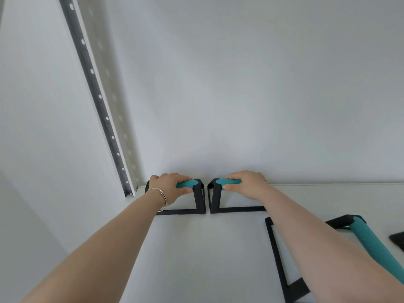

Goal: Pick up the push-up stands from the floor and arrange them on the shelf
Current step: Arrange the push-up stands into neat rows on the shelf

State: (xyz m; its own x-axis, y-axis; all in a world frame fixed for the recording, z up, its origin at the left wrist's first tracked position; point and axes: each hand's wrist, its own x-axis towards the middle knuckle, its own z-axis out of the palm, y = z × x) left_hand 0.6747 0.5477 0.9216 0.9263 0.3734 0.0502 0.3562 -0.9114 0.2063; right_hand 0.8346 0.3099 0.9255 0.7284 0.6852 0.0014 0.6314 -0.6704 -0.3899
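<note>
The white wall (240, 84) fills most of the view, and a black perforated metal upright (99, 99) is seen running down it to the left rear corner of the shelf. The flat white shelf (196, 259) carries all the stands.

At the right front part of the shelf, a larger-looking black-framed push-up stand with a long teal padded grip (369, 243) is partly covered by the right forearm; it is the nearest one to the camera, and its black base bar (276, 254) lies flat on the shelf. A small black piece (396, 238) is cut by the right edge of the view, and it cannot be told what it is.

Along the rear edge of the shelf, against the wall, two black trapezoid push-up stands with teal grips are placed side by side, almost touching at their bases. The left stand (200, 197) sits near the left rear corner, and the right stand (215, 197) is just beside it.

The left hand (172, 185) is closed around the teal grip of the left stand, with a thin silver bracelet (162, 197) on the wrist. The right hand (247, 184) is closed around the teal grip of the right stand in the same way.
</note>
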